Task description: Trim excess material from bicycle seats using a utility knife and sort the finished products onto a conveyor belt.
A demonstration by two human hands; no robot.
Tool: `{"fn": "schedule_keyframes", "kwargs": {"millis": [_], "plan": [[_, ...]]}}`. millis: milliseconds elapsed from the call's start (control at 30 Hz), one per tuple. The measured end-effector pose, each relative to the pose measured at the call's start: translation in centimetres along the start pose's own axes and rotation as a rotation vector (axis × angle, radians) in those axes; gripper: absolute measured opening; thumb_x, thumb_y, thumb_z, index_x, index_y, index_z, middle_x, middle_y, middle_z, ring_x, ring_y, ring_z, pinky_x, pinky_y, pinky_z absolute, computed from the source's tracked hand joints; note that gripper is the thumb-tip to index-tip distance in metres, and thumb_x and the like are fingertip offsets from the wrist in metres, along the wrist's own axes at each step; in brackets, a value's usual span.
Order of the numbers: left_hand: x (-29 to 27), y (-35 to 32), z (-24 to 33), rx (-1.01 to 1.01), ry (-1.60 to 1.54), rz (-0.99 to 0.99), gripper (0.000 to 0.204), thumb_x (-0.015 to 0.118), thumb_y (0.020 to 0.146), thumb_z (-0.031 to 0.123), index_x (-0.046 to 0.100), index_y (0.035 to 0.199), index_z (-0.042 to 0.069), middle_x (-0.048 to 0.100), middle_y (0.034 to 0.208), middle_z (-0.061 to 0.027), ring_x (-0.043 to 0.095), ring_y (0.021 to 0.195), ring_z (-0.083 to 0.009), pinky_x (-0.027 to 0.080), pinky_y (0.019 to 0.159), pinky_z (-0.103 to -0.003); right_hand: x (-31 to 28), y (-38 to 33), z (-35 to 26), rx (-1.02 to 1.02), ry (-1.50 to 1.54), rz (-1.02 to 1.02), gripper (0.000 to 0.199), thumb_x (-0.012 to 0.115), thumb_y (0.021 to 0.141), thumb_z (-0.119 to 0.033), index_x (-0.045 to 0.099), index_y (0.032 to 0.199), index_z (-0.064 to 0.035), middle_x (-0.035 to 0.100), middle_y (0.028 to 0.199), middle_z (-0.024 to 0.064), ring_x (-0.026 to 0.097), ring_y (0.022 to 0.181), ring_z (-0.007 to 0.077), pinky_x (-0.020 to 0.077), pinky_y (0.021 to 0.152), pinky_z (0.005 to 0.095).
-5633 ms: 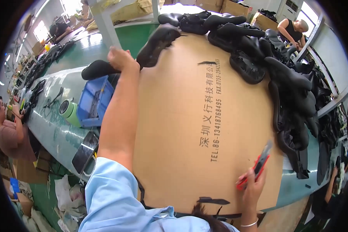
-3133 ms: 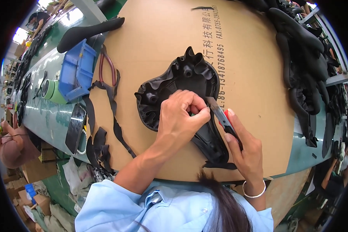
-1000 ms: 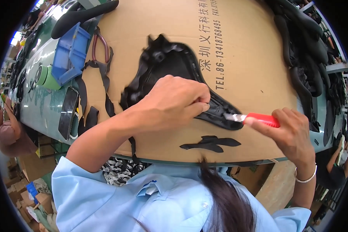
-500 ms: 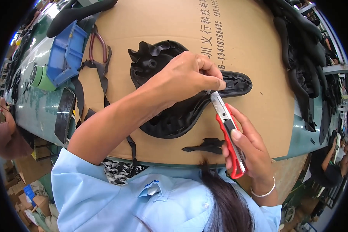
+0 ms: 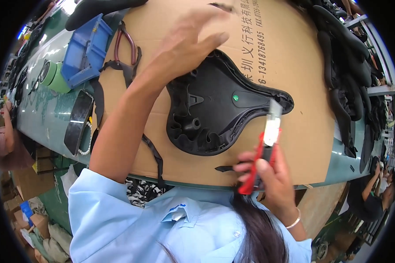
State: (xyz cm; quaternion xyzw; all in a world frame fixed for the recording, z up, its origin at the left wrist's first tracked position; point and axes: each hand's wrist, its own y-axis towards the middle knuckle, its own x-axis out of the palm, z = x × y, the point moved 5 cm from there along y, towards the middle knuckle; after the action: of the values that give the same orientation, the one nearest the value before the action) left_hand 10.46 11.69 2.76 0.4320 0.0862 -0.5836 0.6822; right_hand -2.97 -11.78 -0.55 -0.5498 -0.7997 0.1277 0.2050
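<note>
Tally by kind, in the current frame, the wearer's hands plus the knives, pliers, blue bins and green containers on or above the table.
Hands: 2 (left hand, right hand)
Utility knife: 1
Pliers: 1
Blue bin: 1
Green container: 1
Total: 6

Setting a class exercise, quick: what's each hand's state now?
Left hand: blurred, thumb spread; whether holding the black scrap cannot be told.
Right hand: closed around a red utility knife.

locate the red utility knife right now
In the head view, the red utility knife is right of centre in the right hand, its blade by the narrow end of the black saddle.
</note>
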Motion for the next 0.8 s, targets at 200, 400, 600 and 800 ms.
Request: {"fn": "schedule_keyframes", "kwargs": {"millis": [200, 400, 600, 800], "plan": [[-2.2, -10.1, 2.6, -0.334, 0.132, 0.045, 0.023, 0.057, 0.089, 0.018, 0.061, 0.108, 0.004, 0.052, 0.115, -0.0197, 0.05, 0.11, -0.0341, 0.04, 0.094, -0.04, -1.4, 6.2, -3.2, -0.318, -0.231, 0.116, 0.03, 0.059, 0.092, -0.019, 0.049, 0.114, -0.0006, 0.063, 0.088, 0.0044, 0.057, 0.074, 0.0067, 0.0467, 0.063, 0.0221], [0.2, -9.0, 10.0, -0.214, 0.186, -0.029, 0.019, 0.069, 0.08, 0.02, 0.065, 0.084, 0.002, 0.055, 0.074, -0.0098, 0.055, 0.074, -0.0263, 0.043, 0.069, -0.035, -2.3, 7.4, -4.7, -0.376, -0.365, 0.059, 0.03, 0.061, 0.089, -0.015, 0.055, 0.116, -0.0027, 0.065, 0.091, 0.0037, 0.055, 0.073, 0.0073, 0.0453, 0.065, 0.0227], [4.1, -9.5, 9.0, -0.364, 0.019, -0.099, 0.018, 0.068, 0.08, 0.016, 0.062, 0.077, 0.0, 0.051, 0.065, -0.0086, 0.049, 0.062, -0.0233, 0.038, 0.058, -0.035, -4.5, 1.5, -6.0, -0.872, -0.929, 0.152, 0.046, 0.061, 0.085, -0.004, 0.052, 0.13, -0.0083, 0.065, 0.09, 0.0094, 0.058, 0.065, 0.0156, 0.0473, 0.061, 0.0264], [4.1, -9.5, 9.0, -0.376, -0.044, -0.181, 0.016, 0.064, 0.08, 0.012, 0.061, 0.073, -0.001, 0.052, 0.063, -0.0096, 0.045, 0.061, -0.0239, 0.037, 0.059, -0.034, -3.1, 1.8, -7.7, -0.783, -1.339, -0.096, 0.054, 0.065, 0.076, -0.003, 0.058, 0.128, -0.0164, 0.054, 0.067, 0.0057, 0.05, 0.051, 0.0158, 0.0405, 0.047, 0.0306]]}}
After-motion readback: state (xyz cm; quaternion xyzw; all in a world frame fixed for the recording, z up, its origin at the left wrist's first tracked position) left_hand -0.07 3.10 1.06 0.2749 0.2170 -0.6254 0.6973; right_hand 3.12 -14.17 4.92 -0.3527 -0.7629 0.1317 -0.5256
